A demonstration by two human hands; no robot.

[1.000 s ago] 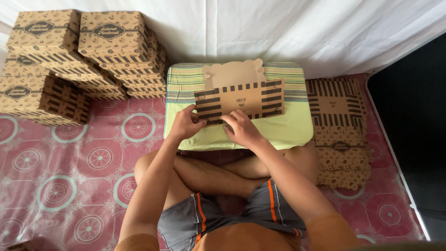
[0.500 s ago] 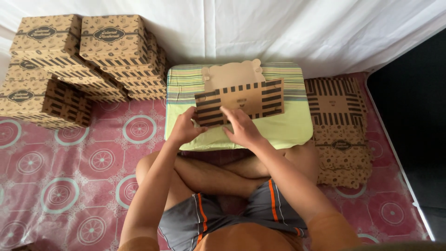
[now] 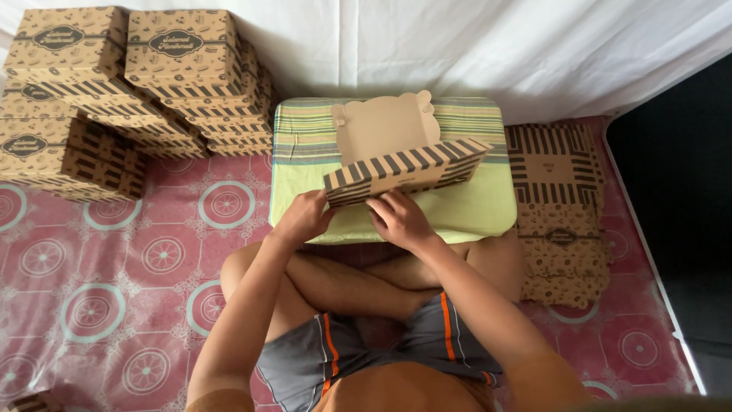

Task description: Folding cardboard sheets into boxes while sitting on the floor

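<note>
A brown cardboard box blank [image 3: 396,156] with dark stripes lies on a green striped cushion [image 3: 488,206] in front of my crossed legs. Its striped near panel is folded up at a slant, and the scalloped plain flap lies flat behind it. My left hand [image 3: 305,217] grips the left end of the raised striped panel. My right hand [image 3: 400,220] holds the panel's lower edge near the middle, fingers curled against the card.
Stacks of finished patterned brown boxes [image 3: 130,84] stand at the back left on the pink patterned floor mat [image 3: 114,290]. A pile of flat box blanks [image 3: 557,206] lies to the right of the cushion. A white cloth [image 3: 457,46] hangs behind.
The striped panel, flat on the cushion before, has been lifted and folded up toward me. Both hands have shifted slightly to its near edge.
</note>
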